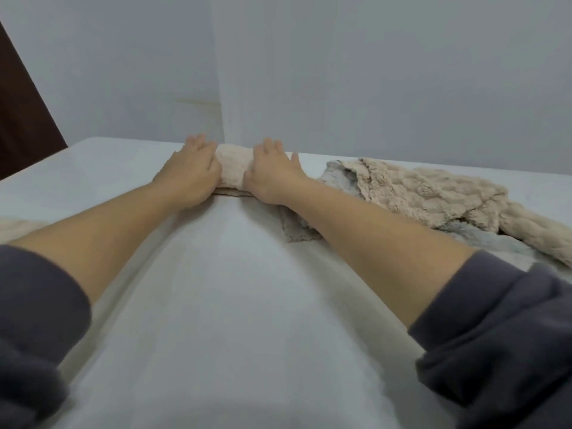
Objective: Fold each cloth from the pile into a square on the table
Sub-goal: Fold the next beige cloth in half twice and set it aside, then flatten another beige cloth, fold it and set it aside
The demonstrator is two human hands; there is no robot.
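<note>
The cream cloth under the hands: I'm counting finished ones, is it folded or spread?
Folded: the cream cloth is a small thick bundle between both flat hands.

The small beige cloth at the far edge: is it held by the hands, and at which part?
Both hands lie flat on the folded beige cloth, left hand on its left end, right hand on its right end; pressing, not gripping.

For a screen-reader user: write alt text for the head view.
Both hands, left hand and right hand, press flat on the ends of a small folded beige cloth at the far side of a white table. A pile of fluffy beige and grey cloths lies to the right; dark sleeves are pushed up both forearms.
</note>
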